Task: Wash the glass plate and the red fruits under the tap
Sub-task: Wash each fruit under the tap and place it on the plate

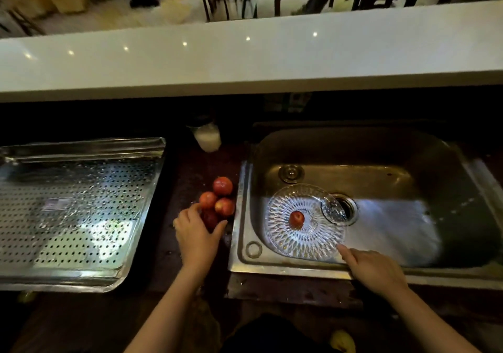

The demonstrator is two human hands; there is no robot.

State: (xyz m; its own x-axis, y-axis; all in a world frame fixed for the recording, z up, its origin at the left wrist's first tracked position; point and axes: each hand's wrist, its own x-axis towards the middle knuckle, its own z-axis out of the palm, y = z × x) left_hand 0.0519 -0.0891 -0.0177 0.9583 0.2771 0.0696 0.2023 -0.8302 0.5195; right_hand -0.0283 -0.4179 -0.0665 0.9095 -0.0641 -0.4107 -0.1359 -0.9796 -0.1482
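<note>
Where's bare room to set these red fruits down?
The perforated tray, left of the red fruits, lies bare. The sink floor right of the glass plate is bare too. Crowded: the strip between tray and sink, where fruits and left hand sit.

Bare hands and forearms, dark clothing below.
The left hand [197,239] and right hand [373,269] are bare, and so are both forearms [163,312] down to the frame's bottom edge. At lower centre between them is a dark garment [258,333], its detail lost in shadow.
</note>
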